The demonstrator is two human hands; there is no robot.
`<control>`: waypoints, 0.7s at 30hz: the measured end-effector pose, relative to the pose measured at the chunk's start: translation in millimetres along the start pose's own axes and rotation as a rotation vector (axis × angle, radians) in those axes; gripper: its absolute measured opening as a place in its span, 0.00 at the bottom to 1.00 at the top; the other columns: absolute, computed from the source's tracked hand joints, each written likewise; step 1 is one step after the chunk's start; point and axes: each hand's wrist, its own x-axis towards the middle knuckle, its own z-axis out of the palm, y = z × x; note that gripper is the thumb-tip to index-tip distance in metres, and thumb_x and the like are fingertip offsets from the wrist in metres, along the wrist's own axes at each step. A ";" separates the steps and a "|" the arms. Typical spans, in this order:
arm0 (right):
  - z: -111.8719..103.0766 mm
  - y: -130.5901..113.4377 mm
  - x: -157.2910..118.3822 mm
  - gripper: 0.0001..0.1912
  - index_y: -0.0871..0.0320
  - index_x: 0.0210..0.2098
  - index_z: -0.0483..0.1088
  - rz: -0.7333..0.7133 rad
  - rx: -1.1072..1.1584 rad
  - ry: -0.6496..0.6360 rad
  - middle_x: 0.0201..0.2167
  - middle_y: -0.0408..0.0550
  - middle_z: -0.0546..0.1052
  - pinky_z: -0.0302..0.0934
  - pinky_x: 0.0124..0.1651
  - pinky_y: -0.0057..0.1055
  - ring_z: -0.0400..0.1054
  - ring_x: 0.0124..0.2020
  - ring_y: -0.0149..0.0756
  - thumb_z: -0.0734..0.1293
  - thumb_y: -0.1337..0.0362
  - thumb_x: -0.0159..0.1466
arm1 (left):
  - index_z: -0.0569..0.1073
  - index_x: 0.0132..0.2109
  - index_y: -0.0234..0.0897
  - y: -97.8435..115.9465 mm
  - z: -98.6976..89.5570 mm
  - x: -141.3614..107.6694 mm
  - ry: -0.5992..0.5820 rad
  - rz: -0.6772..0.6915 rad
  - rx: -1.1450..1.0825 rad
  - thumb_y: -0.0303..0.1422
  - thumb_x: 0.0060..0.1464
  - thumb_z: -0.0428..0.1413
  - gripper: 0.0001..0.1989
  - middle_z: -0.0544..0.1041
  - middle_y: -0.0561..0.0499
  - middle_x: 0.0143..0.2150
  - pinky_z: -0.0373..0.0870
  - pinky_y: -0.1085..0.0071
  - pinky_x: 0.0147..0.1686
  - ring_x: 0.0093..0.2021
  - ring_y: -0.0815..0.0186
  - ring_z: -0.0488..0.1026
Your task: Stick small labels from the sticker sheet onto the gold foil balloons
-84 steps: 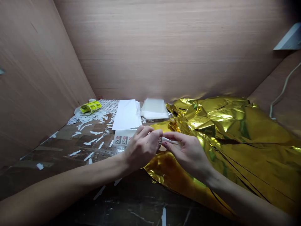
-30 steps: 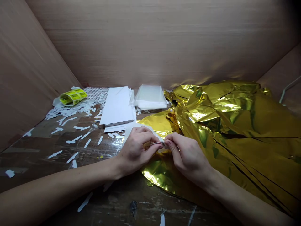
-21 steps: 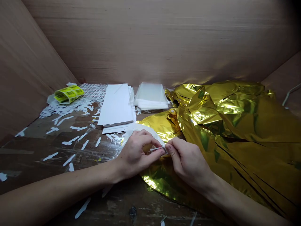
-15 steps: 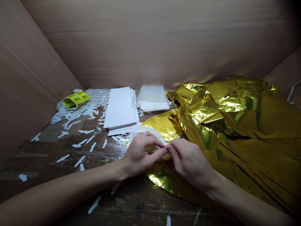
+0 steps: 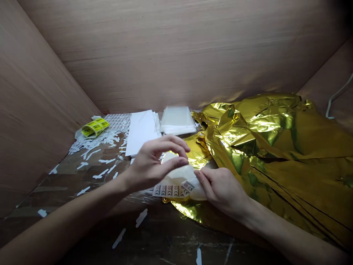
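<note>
A curled white sheet of small printed labels (image 5: pixel 172 190) hangs from my right hand (image 5: pixel 220 189), which pinches its right end. The sheet's glossy backing bows upward, with the printed row showing along its lower edge. My left hand (image 5: pixel 156 162) is raised just above the curl, its fingers apart and holding nothing. Below both hands lies a crumpled gold foil sheet (image 5: pixel 190 209). No small peeled strip is visible between my fingers.
A stack of white paper (image 5: pixel 142 131), clear plastic sleeves (image 5: pixel 176 121), a yellow label strip (image 5: pixel 95 127) and a printed label sheet (image 5: pixel 117 121) lie at the back. White scraps litter the scuffed tabletop (image 5: pixel 82 184). Wooden panels rise behind and beside it.
My left hand has let go of the small pinched piece and lifted up and left. The curled label sheet now shows its printed row below my right hand.
</note>
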 end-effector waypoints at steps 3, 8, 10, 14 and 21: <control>-14.3 -8.2 -5.1 0.23 0.58 0.23 0.58 -0.174 0.305 -0.370 0.18 0.38 0.58 0.43 0.27 0.27 0.49 0.20 0.25 0.56 0.55 0.73 | 0.79 0.35 0.34 -1.4 -24.6 11.8 -0.062 -0.151 -0.063 0.32 0.57 0.64 0.05 0.80 0.46 0.36 0.74 0.68 0.39 0.39 0.65 0.76; -25.2 -21.8 -12.2 0.18 0.58 0.23 0.57 -0.304 0.563 -0.878 0.17 0.35 0.54 0.42 0.23 0.24 0.45 0.19 0.23 0.62 0.61 0.69 | 0.81 0.38 0.32 -32.5 -46.0 15.7 -0.374 -0.355 0.060 0.37 0.55 0.65 0.11 0.81 0.47 0.32 0.70 0.73 0.32 0.31 0.69 0.74; -22.9 -22.6 -12.2 0.17 0.58 0.23 0.56 -0.291 0.532 -0.875 0.17 0.34 0.54 0.42 0.23 0.24 0.45 0.19 0.24 0.62 0.64 0.67 | 0.82 0.38 0.32 -43.0 -48.0 14.1 -0.443 -0.392 0.120 0.37 0.55 0.64 0.11 0.82 0.47 0.33 0.69 0.73 0.32 0.32 0.68 0.74; -16.7 -20.0 -10.3 0.16 0.58 0.24 0.55 -0.273 0.475 -0.854 0.17 0.35 0.54 0.42 0.24 0.25 0.45 0.19 0.24 0.62 0.65 0.66 | 0.82 0.39 0.32 -54.0 -49.4 11.2 -0.497 -0.459 0.200 0.36 0.54 0.64 0.10 0.82 0.47 0.33 0.68 0.73 0.31 0.31 0.67 0.75; -18.1 -22.1 -7.4 0.16 0.58 0.23 0.56 -0.198 0.442 -0.947 0.18 0.37 0.58 0.44 0.23 0.24 0.51 0.20 0.24 0.64 0.65 0.66 | 0.83 0.39 0.34 -60.5 -46.4 7.6 -0.556 -0.482 0.241 0.33 0.53 0.64 0.08 0.83 0.48 0.32 0.66 0.75 0.29 0.29 0.68 0.75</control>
